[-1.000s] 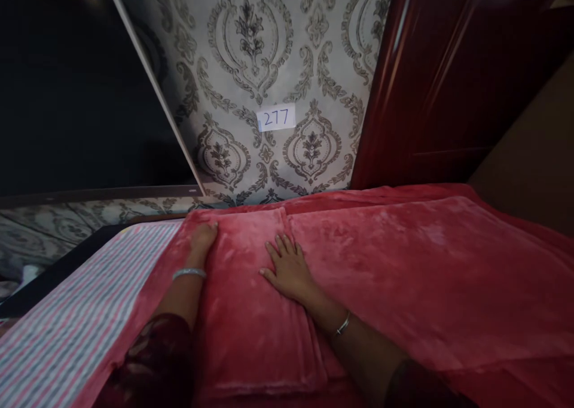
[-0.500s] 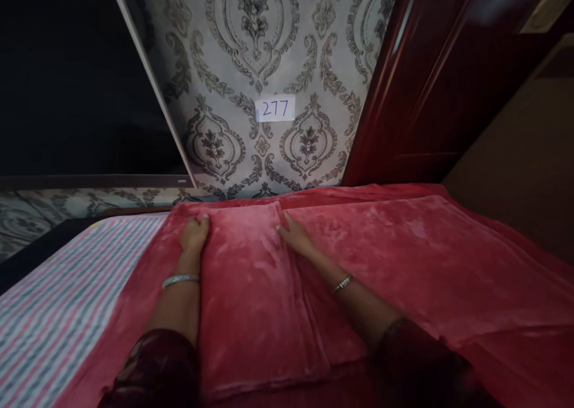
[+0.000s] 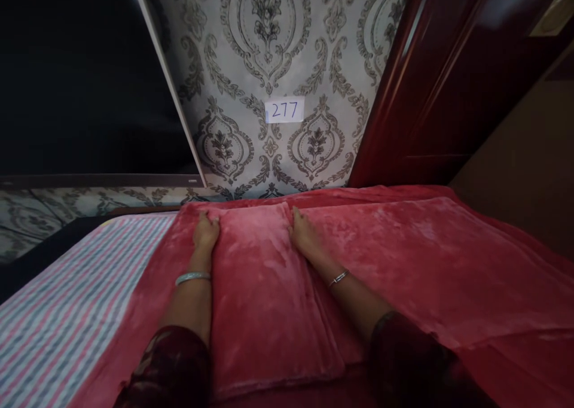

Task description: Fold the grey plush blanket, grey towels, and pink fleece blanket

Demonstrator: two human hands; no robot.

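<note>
A thick, plush red-pink blanket lies spread out, with a folded panel doubled over in its middle. My left hand rests at the panel's far left edge, thumb apart from the other fingers, palm down on the fabric. At the far right edge of the same panel is my right hand, its fingers stretched forward and touching the fold. Both hands appear open against the blanket, though parts of their fingers are hidden. A bangle circles each wrist.
A striped sheet shows at the left of the blanket. Behind stand a dark television screen, patterned wallpaper with a paper label reading 277, and a dark red wooden panel at right.
The whole view has shifted, so everything sits slightly further right. My right hand's fingers have drawn closer together at the fold. My left hand stays at the panel's left edge.
</note>
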